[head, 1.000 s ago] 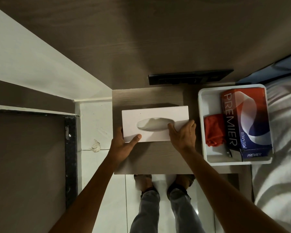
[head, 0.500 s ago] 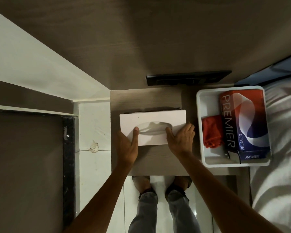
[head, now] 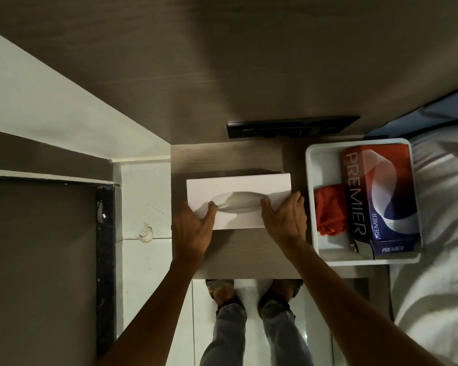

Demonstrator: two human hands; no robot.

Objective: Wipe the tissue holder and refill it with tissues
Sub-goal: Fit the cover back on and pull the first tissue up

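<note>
**Head view: both hands on the white tissue holder**

Head camera looks straight down on a small wooden bench (head: 238, 254) set against a dark wall. On it lies the white tissue holder (head: 238, 191), flat, with its oval opening facing up. The left hand (head: 193, 231) clasps the holder's near-left corner, thumb pressed on the top face at the left end of the oval; its grip is closed on the holder. The right hand (head: 284, 220) covers the near-right corner, fingers spread over the top face and the right end; its grip is likewise closed on the holder.

Just right of the holder sits a white tray (head: 311, 175), partly over the bench's edge. Inside it lie a red cloth (head: 329, 210) and, touching it on the right, a red, white and blue box of tissues (head: 378, 196) printed PREMIER. A bed with white sheets (head: 439, 233) borders the tray on the right. A black strip (head: 291, 126) is fixed to the wall beyond the bench. Below, the person's feet stand on white floor tiles (head: 140, 207).
</note>
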